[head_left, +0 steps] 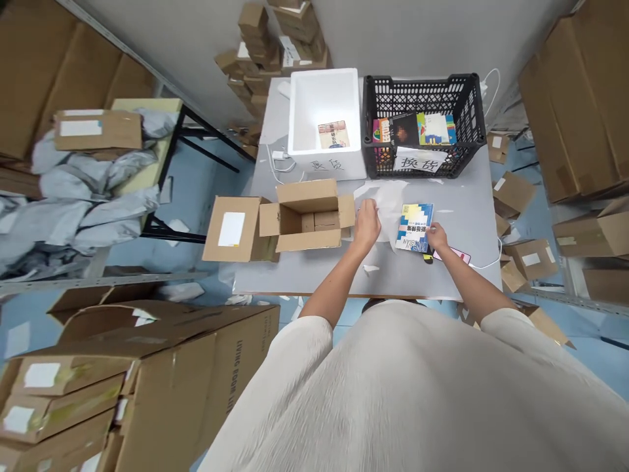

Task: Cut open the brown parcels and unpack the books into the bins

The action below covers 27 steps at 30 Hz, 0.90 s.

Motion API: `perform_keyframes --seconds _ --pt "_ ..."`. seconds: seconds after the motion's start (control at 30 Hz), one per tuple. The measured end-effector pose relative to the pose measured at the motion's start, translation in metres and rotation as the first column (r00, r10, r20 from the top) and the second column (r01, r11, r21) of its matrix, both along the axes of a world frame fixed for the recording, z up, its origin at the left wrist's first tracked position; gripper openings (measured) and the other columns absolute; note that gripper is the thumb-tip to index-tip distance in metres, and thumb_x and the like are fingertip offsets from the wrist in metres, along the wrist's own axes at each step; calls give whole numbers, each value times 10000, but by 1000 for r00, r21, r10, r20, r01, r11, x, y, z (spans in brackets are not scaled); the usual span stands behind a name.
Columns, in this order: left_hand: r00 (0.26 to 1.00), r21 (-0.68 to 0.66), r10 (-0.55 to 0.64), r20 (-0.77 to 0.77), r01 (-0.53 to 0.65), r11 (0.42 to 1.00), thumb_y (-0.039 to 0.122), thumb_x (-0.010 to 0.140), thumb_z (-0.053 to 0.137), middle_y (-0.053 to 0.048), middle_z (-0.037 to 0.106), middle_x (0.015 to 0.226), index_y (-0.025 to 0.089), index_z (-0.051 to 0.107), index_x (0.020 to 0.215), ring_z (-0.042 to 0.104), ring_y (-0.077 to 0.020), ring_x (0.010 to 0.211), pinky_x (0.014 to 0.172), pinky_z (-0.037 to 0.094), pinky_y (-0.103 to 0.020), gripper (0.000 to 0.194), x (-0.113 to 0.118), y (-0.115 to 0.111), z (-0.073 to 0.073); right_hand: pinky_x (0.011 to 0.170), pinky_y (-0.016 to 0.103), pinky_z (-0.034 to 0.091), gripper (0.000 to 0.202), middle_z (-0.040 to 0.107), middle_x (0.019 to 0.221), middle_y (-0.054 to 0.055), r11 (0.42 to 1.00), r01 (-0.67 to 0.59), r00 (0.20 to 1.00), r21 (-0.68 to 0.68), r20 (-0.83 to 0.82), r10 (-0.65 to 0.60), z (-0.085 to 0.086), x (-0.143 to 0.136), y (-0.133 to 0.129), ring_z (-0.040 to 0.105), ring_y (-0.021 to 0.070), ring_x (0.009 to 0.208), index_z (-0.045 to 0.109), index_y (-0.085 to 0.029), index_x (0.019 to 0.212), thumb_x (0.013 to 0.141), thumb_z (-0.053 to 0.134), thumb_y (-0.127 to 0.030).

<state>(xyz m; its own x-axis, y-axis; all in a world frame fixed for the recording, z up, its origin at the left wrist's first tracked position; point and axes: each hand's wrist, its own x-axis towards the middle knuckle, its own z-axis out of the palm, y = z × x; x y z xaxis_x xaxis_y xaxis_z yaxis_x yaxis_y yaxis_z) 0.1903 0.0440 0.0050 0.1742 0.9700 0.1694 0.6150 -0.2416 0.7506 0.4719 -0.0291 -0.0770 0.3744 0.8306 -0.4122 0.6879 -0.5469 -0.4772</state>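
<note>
My right hand (436, 236) grips the right edge of a blue, yellow and white book (415, 226), thumb on the cover. My left hand (367, 223) is closed at the left edge of a thin white wrapping sheet (390, 213); its fingers look pinched on the sheet. The book lies just right of that sheet. Beneath my right wrist is a phone (457, 255) with a pinkish screen and a white cable. A small yellow and black tool (428, 257) sits partly hidden under the book's lower edge. To the left, an open cardboard box (308, 244) has its flaps spread.
A white foam box (324, 164) with a book inside and a black plastic crate (474, 131) holding several books stand at the back. A closed carton (211, 229) sits at the table's left edge. Piled cartons (260, 46) and grey parcels (98, 177) surround the table (304, 278).
</note>
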Motion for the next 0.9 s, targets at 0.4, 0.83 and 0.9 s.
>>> perform_keyframes --seconds 0.4,0.83,0.9 --pt "991 127 -6 135 -11 992 117 1046 525 -37 620 1034 268 518 1029 604 -206 967 884 508 -323 152 -43 -8 58 927 418 628 809 674 1307 78 914 -57 851 402 -458 255 33 -91 46 643 186 852 608 -283 1601 823 781 -423" --pt "952 174 222 -210 -187 967 111 1055 512 -93 625 1194 249 693 1157 655 -254 1047 893 510 -343 249 -178 21 98 1161 526 543 467 683 1437 177 889 15 919 458 -357 169 70 -183 89 696 292 1152 748 -191 1309 895 692 -397" --pt "902 125 215 -373 -181 976 74 1030 478 -127 634 1222 218 720 1146 657 -283 1062 925 516 -378 305 -198 23 92 1211 551 505 511 641 1487 185 886 29 943 463 -305 129 69 -191 91 670 318 1239 726 -202 1360 889 693 -395"
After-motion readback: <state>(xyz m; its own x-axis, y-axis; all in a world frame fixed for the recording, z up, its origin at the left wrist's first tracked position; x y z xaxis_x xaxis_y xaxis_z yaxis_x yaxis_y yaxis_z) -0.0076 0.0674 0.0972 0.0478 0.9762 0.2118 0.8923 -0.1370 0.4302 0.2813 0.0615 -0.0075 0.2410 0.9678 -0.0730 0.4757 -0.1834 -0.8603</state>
